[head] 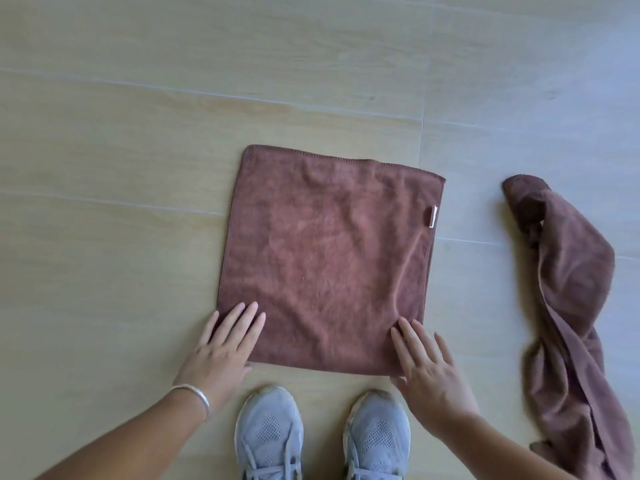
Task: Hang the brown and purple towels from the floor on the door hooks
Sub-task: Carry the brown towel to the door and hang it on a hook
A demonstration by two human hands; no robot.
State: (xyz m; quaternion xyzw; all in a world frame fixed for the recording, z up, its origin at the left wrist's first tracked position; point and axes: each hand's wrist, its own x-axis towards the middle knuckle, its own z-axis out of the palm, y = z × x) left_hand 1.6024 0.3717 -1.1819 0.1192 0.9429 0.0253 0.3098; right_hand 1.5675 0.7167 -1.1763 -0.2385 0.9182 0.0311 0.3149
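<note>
The brown towel point(325, 261) lies spread flat and nearly square on the floor point(121, 168) at the centre of the frame, just above the grey shoes point(270, 434) at the bottom edge; the second towel point(571, 306), a duller mauve-brown that I take for the purple one, lies crumpled in a long twist at the right of the frame, well apart from the first. The left hand point(225, 344) rests with straight, spread fingers on the lower left corner of the brown towel; the right hand point(426, 362) lies likewise flat on the lower right corner; neither grips anything, both are wide and pressing lightly.

The step in hand looks like taking up the brown towel, so the task is barely begun; to do it well, the fingers should curl under the near hem and pinch both lower corners, or gather one edge into a bunch, so the cloth lifts as a single hanging sheet and does not drag or fold on itself; a soft microfibre cloth like this will droop at once, so a firm pinch matters; no door or hooks are in view.

A small pale tag point(432, 216) is sewn at the right edge of the brown towel; any writing on it is too small to read; a silver bangle point(197, 396) sits on the left wrist.
</note>
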